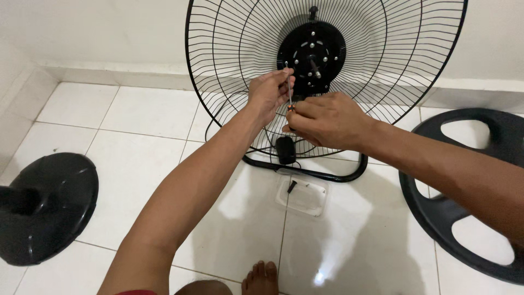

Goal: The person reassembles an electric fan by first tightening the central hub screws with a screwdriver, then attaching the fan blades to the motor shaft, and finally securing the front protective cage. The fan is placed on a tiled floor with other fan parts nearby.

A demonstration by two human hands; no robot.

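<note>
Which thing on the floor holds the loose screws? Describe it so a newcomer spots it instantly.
Start at the big black wire fan guard standing against the wall, then drop to the black tubular base under it. Just in front of that base, on the white tiles, lies a small clear plastic tray with a dark screw-like piece in it. It is the only see-through thing; everything else around is black.

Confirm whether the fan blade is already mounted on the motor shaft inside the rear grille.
No: the motor shaft stands bare at the centre of the rear grille, and the fan blade lies on the floor tiles to the right.
</note>
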